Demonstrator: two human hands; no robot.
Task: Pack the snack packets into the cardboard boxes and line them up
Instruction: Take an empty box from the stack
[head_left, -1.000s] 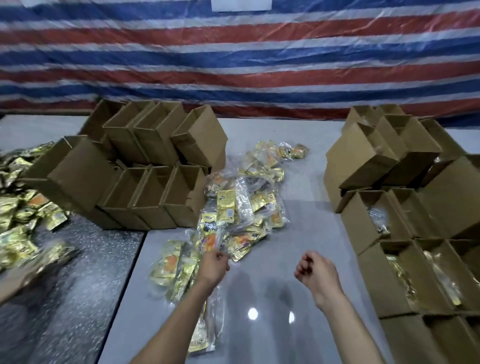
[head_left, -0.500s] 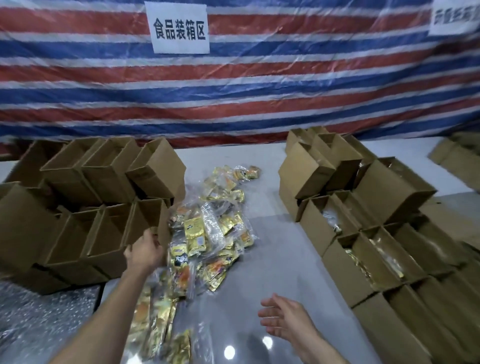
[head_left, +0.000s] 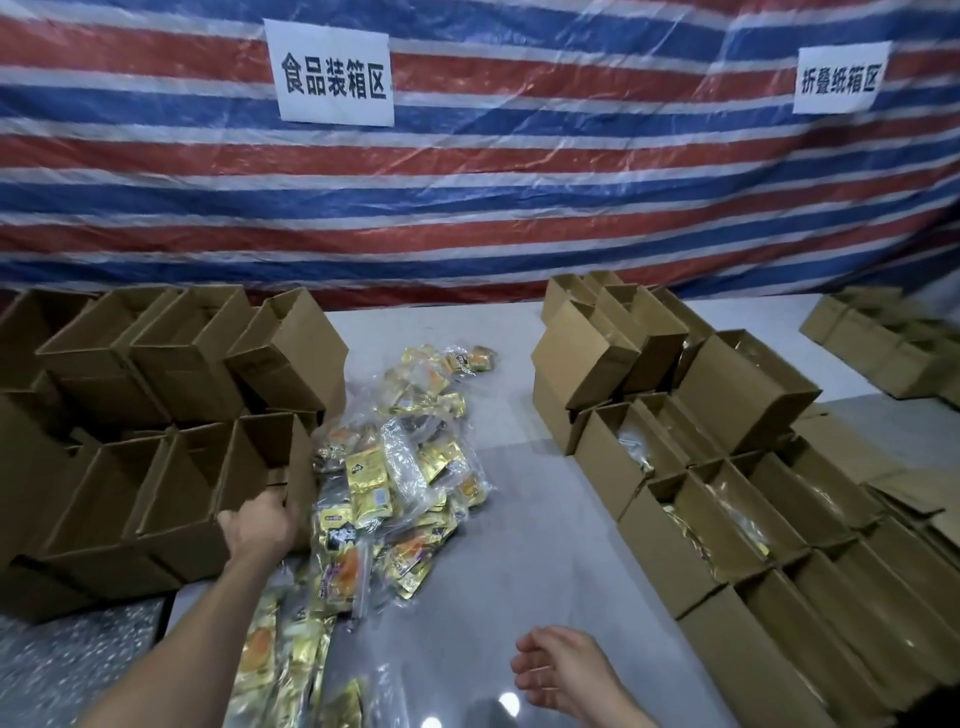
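Observation:
A heap of gold and yellow snack packets in clear wrap lies mid-table and trails toward me at the lower left. Left of it stands a stack of empty open cardboard boxes. My left hand grips the near rim of the rightmost empty box in the front row. My right hand hovers low over the table, fingers apart, holding nothing. On the right, rows of boxes stand open-topped, some with packets inside.
A grey table carries everything; a dark speckled surface adjoins it at the lower left. More boxes sit far right. A striped tarp with two paper signs hangs behind.
My left hand left the packet heap, moved up and left, and took hold of the empty box's rim. My right hand opened from a fist and dropped lower. The view tilted up.

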